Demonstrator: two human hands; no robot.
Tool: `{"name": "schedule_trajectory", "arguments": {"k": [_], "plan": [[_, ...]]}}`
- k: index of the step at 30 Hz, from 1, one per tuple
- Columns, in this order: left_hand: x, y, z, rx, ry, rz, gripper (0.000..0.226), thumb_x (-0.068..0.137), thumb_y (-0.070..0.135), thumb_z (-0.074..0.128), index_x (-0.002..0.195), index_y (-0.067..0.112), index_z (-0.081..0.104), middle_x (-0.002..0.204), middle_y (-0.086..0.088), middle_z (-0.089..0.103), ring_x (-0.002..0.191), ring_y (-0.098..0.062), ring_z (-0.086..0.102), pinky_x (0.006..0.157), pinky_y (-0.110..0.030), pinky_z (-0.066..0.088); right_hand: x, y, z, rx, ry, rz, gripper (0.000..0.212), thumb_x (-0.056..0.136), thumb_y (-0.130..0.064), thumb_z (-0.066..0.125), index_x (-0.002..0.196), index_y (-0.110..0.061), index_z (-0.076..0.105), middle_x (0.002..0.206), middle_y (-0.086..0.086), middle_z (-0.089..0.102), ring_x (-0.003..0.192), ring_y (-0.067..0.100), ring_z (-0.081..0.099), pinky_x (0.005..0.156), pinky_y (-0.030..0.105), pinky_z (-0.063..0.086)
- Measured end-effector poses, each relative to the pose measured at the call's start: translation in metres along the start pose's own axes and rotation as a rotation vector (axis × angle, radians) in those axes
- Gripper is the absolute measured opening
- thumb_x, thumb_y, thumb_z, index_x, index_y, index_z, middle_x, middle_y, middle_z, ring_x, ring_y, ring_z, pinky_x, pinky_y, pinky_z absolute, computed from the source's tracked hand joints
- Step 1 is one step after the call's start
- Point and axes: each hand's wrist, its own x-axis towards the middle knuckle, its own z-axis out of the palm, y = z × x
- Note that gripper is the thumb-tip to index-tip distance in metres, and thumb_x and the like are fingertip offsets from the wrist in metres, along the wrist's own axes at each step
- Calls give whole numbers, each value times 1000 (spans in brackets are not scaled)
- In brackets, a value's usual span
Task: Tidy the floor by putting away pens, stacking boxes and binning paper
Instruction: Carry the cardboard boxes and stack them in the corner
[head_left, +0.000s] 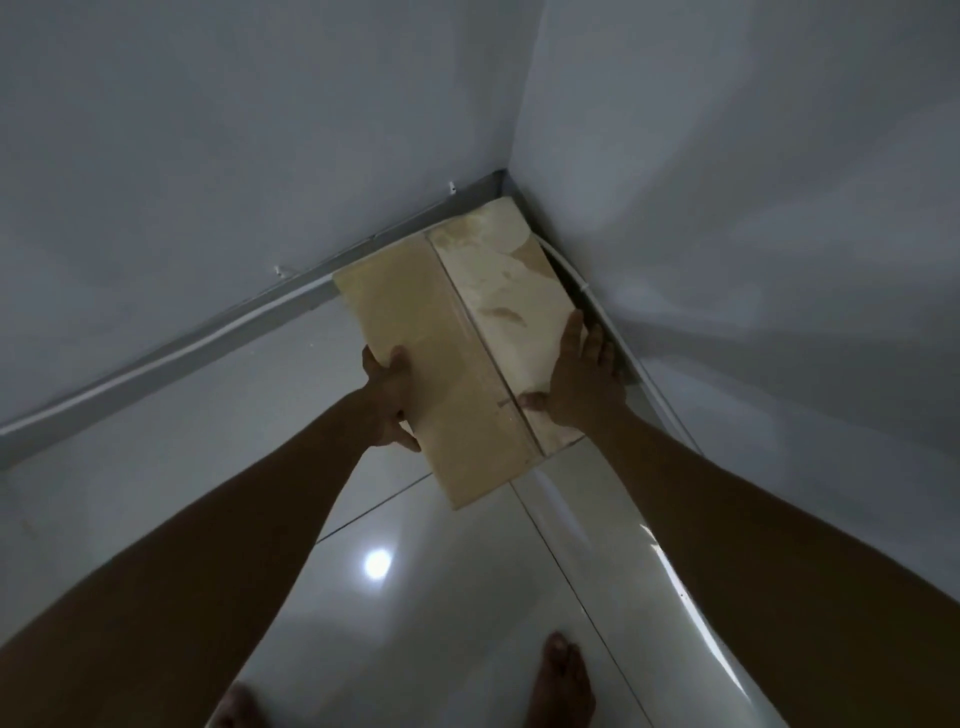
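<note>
"So, head view, item one?"
"One cardboard box (457, 353), tan and flat-topped, with two closed flaps meeting at a seam down the middle. The right flap has pale stains. It sits at the centre of the frame, its far end set in the corner where the two grey-white walls (260, 130) meet."
"Resting on anything?"
"Cannot tell. Its near end shows above the glossy tiled floor (441, 597), and whatever lies beneath it is hidden."
"Item two?"
"The person's left hand (387, 402), centre left, clamped on the box's left long edge, thumb on top and fingers wrapped round the side."
"Item three?"
"The right hand (582, 384), centre right, holding the opposite long edge. Its thumb lies on the top near the seam and its fingers stretch along the right side, close to the wall."
"Arms?"
"Both bare, running in from the lower corners of the frame."
"Sundries?"
"One white cable (156, 358) along the grey skirting (467, 195) at the foot of the left wall. A second cable (597, 306) at the base of the right wall. One round light reflection (377, 564) on the tile, lower centre. Two bare feet at the bottom edge: the right foot (563, 675) plain to see, the left foot (239, 706) cut off by the frame."
</note>
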Motion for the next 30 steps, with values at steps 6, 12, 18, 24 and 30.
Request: {"name": "schedule_trajectory", "arguments": {"k": [6, 12, 18, 24, 30], "plan": [[-19, 13, -18, 185, -9, 37, 71, 96, 52, 41, 150, 34, 0, 157, -7, 22, 137, -37, 32, 104, -63, 30, -9, 14, -14, -57, 7, -65, 124, 71, -65, 68, 150, -24, -17, 160, 11, -8, 147, 36, 5, 115, 57, 16], [-89, 19, -33, 544, 116, 195, 68, 98, 49, 39, 151, 12, 18, 155, -11, 27, 139, -31, 31, 111, -46, 27, -72, 1, -31, -27, -86, -121, 100, 85, -59, 58, 153, -15, -1, 161, 12, 1, 147, 33, 10, 118, 47, 17], [-206, -10, -62, 828, 134, 331, 57, 98, 38, 47, 146, 11, 32, 148, -18, 39, 136, -30, 39, 110, -33, 30, -177, -39, -68, 5, -171, -230, 88, 90, -53, 55, 152, -8, 11, 159, 13, 14, 144, 32, 21, 117, 47, 22], [-343, -18, -91, 937, 129, 368, 58, 98, 37, 46, 146, 10, 30, 148, -19, 38, 136, -32, 37, 110, -34, 29, -285, -73, -124, 32, -175, -280, 86, 90, -54, 53, 151, -9, 15, 156, 10, 23, 140, 31, 30, 113, 47, 30], [-449, -15, -115, 1009, 160, 421, 60, 95, 43, 47, 146, 15, 31, 144, -19, 42, 131, -37, 42, 109, -46, 34, -384, -94, -182, 33, -146, -307, 84, 91, -52, 54, 152, -10, 15, 159, 9, 18, 143, 29, 26, 114, 47, 29]]}}
